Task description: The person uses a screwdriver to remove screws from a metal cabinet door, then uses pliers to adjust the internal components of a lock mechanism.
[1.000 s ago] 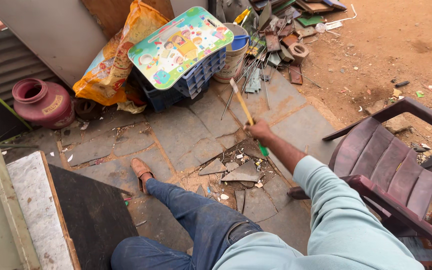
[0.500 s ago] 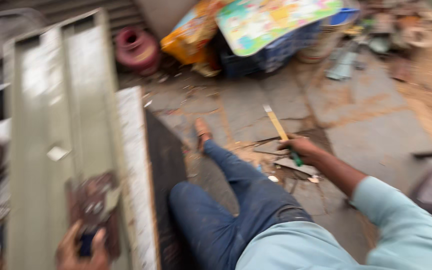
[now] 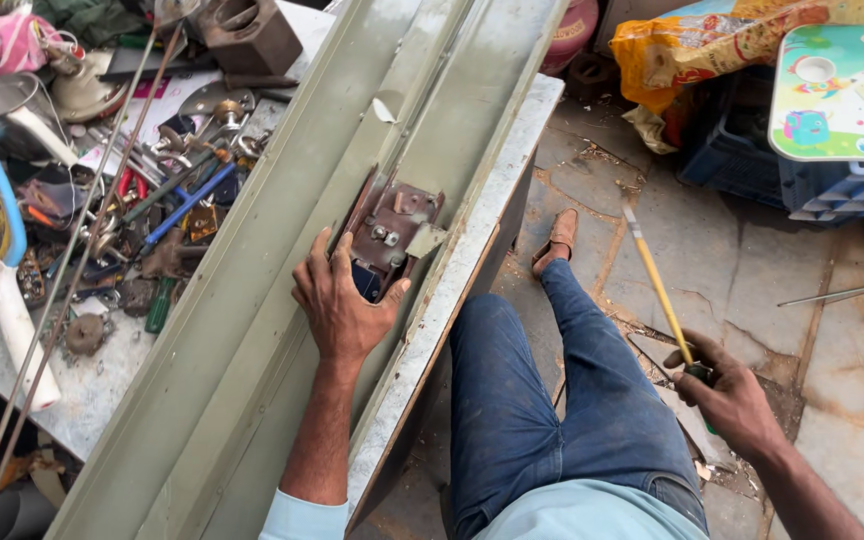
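Crumpled orange-yellow bag (image 3: 697, 45), top right

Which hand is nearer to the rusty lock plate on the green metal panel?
Left. The left hand rests on the lock plate, fingers on its lower edge. The right hand is far off to the side, low over the floor, holding a yellow-handled tool.

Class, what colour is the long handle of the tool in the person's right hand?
Yellow long tool handle, clearest in the head view.

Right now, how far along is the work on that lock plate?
The rusty lock plate sits mounted in the grey-green metal panel. The left hand presses on it; the right hand holds a yellow-handled tool off at the side, not yet applied.
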